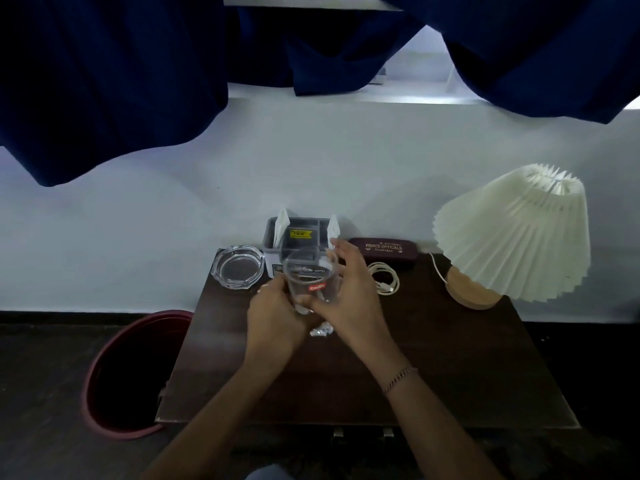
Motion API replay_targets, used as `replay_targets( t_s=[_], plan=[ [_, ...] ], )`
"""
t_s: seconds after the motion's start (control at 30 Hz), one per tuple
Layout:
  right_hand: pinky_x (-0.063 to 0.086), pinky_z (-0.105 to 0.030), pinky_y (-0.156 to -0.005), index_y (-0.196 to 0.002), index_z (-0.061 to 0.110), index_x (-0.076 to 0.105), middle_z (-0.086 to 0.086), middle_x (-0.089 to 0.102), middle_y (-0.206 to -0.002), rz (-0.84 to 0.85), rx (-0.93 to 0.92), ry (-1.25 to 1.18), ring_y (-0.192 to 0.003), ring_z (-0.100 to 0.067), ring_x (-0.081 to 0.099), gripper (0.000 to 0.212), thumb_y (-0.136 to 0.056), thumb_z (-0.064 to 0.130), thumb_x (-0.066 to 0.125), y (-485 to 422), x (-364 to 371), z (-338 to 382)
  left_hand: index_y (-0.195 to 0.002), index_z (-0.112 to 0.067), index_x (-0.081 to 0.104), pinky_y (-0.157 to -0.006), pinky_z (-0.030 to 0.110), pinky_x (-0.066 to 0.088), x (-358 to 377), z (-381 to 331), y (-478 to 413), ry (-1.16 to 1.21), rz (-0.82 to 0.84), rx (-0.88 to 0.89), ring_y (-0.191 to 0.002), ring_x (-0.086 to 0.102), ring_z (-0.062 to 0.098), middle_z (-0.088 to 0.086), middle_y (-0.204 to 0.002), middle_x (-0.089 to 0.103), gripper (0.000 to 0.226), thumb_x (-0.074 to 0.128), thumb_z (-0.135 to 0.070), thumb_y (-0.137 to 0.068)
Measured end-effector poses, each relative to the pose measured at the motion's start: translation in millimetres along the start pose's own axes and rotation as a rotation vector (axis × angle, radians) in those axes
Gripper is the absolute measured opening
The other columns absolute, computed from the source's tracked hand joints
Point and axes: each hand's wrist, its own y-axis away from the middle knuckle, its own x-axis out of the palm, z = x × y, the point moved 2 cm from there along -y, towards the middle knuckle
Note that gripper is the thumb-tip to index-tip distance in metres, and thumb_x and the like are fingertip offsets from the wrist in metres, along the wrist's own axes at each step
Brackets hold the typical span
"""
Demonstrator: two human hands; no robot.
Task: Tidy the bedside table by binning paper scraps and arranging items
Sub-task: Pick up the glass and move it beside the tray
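A clear drinking glass [309, 275] with a small red label is lifted above the middle of the dark wooden bedside table [450, 368]. My left hand [273, 317] holds its lower left side and my right hand [349, 299] wraps its right side and base. A crumpled white paper scrap [320, 330] lies on the table just below both hands. Behind the glass stands a grey organizer tray [273, 233] with white paper pieces sticking up. A round dark red bin [138, 372] sits on the floor left of the table.
A glass ashtray [238, 267] sits at the table's back left. A maroon spectacle case [384, 249] and a coiled white cable [384, 278] lie at the back right. A pleated white lamp [512, 233] on a wooden base fills the right corner. Blue curtains hang above.
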Motion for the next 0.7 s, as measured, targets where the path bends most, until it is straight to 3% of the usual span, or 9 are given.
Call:
replay_targets(
  t_s=[0.1, 0.17, 0.3, 0.37, 0.7],
  plan=[
    [0.042, -0.027, -0.102, -0.138, 0.022, 0.028, 0.004, 0.040, -0.139, 0.076, -0.017, -0.129, -0.121, -0.006, 0.045, 0.083, -0.072, 0.021, 0.078, 1, 7, 7, -0.089, -0.020, 0.061, -0.060, 0.020, 0.044, -20, 13, -14, 0.025, -0.100, 0.003, -0.071, 0.067, 0.014, 0.003, -0.082, 0.074, 0.046, 0.084, -0.032, -0.051],
    [0.043, -0.020, -0.097, -0.138, 0.025, 0.029, 0.007, 0.041, -0.137, 0.083, -0.004, -0.182, -0.118, -0.001, 0.046, 0.076, -0.077, 0.025, 0.073, 7, 9, 5, -0.091, -0.014, 0.063, -0.059, 0.015, 0.041, -33, 22, -30, -0.018, -0.211, -0.014, -0.070, 0.064, 0.013, 0.007, -0.085, 0.075, 0.051, 0.085, -0.037, -0.051],
    [0.048, -0.013, -0.089, -0.133, 0.029, 0.036, 0.007, 0.051, -0.124, 0.090, 0.078, -0.220, -0.112, -0.002, 0.053, 0.062, -0.081, 0.022, 0.068, 26, 11, -18, -0.099, -0.007, 0.063, -0.080, 0.032, 0.054, -53, 43, -68, 0.019, -0.348, -0.072, -0.086, 0.070, 0.023, 0.015, -0.097, 0.074, 0.062, 0.087, -0.036, -0.050],
    [0.048, -0.012, -0.087, -0.132, 0.029, 0.036, 0.006, 0.054, -0.119, 0.104, 0.117, -0.215, -0.108, -0.002, 0.055, 0.060, -0.082, 0.021, 0.068, 33, 13, -30, -0.100, -0.006, 0.064, -0.085, 0.039, 0.055, -57, 52, -86, 0.043, -0.356, -0.102, -0.089, 0.070, 0.023, 0.014, -0.098, 0.074, 0.061, 0.087, -0.036, -0.051],
    [0.052, -0.015, -0.086, -0.130, 0.028, 0.038, 0.005, 0.061, -0.103, 0.153, 0.159, -0.206, -0.097, -0.002, 0.060, 0.056, -0.084, 0.016, 0.066, 33, 22, -51, -0.098, -0.002, 0.064, -0.083, 0.039, 0.051, -36, 90, -117, -0.012, -0.307, -0.224, -0.092, 0.065, 0.031, 0.018, -0.097, 0.071, 0.060, 0.087, -0.033, -0.052]
  ],
)
